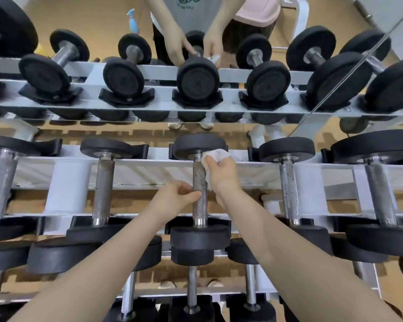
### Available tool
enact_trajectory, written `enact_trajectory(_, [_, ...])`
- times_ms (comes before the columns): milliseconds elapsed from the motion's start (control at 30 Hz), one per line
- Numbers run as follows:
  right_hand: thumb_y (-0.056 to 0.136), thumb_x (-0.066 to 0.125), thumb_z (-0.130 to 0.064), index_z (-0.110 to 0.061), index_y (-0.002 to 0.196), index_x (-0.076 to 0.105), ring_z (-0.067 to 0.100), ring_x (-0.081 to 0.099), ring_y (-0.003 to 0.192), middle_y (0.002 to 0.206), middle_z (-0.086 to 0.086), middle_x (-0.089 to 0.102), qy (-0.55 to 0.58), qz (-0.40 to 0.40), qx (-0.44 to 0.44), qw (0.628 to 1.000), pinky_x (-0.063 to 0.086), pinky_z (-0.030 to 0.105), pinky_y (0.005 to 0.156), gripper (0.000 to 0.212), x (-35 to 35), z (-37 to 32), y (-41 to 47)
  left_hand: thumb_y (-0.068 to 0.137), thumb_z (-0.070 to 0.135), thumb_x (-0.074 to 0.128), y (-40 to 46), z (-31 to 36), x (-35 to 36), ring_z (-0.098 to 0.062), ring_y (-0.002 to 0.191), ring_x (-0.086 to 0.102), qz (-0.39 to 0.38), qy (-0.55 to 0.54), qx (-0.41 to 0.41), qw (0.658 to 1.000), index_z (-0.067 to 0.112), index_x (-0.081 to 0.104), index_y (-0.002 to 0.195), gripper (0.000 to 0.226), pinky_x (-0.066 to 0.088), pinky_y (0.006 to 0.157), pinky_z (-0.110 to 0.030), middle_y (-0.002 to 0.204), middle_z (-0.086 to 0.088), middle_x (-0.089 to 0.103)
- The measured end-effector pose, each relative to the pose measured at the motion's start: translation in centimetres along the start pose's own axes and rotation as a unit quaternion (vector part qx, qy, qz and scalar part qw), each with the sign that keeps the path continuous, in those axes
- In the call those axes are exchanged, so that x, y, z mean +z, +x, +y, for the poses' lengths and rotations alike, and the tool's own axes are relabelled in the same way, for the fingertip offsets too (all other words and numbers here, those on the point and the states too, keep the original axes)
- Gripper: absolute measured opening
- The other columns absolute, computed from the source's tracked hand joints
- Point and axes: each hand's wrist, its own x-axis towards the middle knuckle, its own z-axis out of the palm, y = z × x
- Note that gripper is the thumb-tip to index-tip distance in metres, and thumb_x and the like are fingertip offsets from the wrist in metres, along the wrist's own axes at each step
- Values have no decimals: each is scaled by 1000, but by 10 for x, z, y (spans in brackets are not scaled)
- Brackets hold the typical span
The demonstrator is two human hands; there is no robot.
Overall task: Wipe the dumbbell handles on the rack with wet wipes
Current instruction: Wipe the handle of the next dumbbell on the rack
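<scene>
mid-wipe on the centre dumbbell handle (199,194), top tier of the rack (149,168), middle of the frame. right hand (221,173) holds a bunched wet wipe (215,155) against the right side of the handle's upper end, just under the far weight head; wipe is pinched between thumb and curled fingers, part of it trails down along the bar. left hand (180,196) is on the left side of the same handle lower down, thumb and fingertips pinching the knurled bar, looks like it's steadying or turning it.

step in hand: cleaning this one handle. bar surface looks spotted near the top.

next move, my read: drag the wipe down the bar toward the near head while the left grip rotates the bar so the back face gets covered. then shift to the neighbour handle (289,189) to the right of centre.

mirror (265,15) across the upper frame repeats the rack and both hands.
</scene>
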Motion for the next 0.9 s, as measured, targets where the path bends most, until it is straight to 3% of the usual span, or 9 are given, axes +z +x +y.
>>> enact_trajectory(67, [94, 51, -28, -17, 85, 54, 17, 54, 77, 76, -2, 56, -47, -30, -9, 998, 47, 35, 71, 15, 4, 3, -2, 82, 29, 69, 3, -1, 3, -14, 96, 61, -1, -6, 7, 1000, 18, 62, 89, 16, 46, 92, -35, 99, 1, 67])
enact_trajectory(133, [95, 48, -37, -15, 81, 52, 12, 48, 69, 69, -6, 50, -68, -46, -27, 996, 39, 26, 61, 26, 4, 3, -5, 82, 28, 69, 4, -1, 5, -14, 98, 60, 5, -1, 9, 1000, 19, 60, 87, 14, 45, 92, -33, 99, 1, 66])
enact_trajectory(233, [96, 41, -38, -18, 70, 57, 14, 53, 72, 71, -1, 58, -9, -48, -5, 999, 42, 30, 67, 37, 5, 3, -8, 83, 28, 68, 6, -3, 6, -13, 98, 58, 11, 7, 10, 1000, 17, 59, 89, 16, 44, 89, -30, 100, 2, 65])
enact_trajectory(333, [90, 51, -28, -10, 86, 62, 19, 58, 84, 87, 10, 65, 37, 1, 14, 999, 47, 43, 82, 22, 8, 9, -7, 83, 27, 69, 7, -3, 5, -14, 96, 59, 7, 2, 18, 1000, 15, 60, 89, 16, 46, 89, -33, 97, 1, 66])
enact_trajectory(367, [89, 57, -23, -9, 91, 57, 17, 57, 82, 86, 6, 62, 44, 30, 16, 998, 47, 40, 81, 14, 9, 11, -5, 83, 26, 69, 7, -4, 5, -14, 95, 60, 7, 1, 21, 1000, 14, 60, 89, 16, 46, 88, -32, 96, 1, 66])
enact_trajectory(467, [86, 63, -18, -4, 104, 57, 18, 55, 82, 83, 2, 58, 32, 64, 62, 995, 47, 34, 78, 24, 13, 12, 4, 83, 28, 68, 5, -6, 7, -10, 95, 60, 7, -9, 23, 1000, 16, 61, 93, 17, 47, 86, -30, 97, 4, 66])
enact_trajectory(633, [88, 56, -22, -3, 91, 65, 20, 54, 74, 78, 5, 60, -61, 31, 81, 994, 40, 25, 62, 21, 24, 12, 19, 82, 25, 70, 2, -8, 8, -7, 91, 59, 8, -21, 39, 999, 16, 59, 94, 19, 44, 73, -18, 94, 5, 65])
enact_trajectory(733, [91, 55, -18, -5, 91, 65, 18, 60, 78, 81, 5, 65, 37, -36, 99, 994, 47, 28, 71, 17, 11, 17, 23, 79, 20, 72, 3, -10, 8, -10, 93, 60, -4, -43, 42, 998, 16, 60, 93, 19, 43, 74, -16, 95, 3, 66])
enact_trajectory(900, [96, 50, -17, -6, 104, 64, 21, 59, 90, 102, 11, 65, 227, -148, 217, 938, 44, 37, 87, 20, -2, 30, 37, 79, 17, 73, 7, -12, 7, -9, 92, 60, -14, -54, 45, 997, 23, 57, 84, 18, 45, 85, -26, 90, 6, 66])
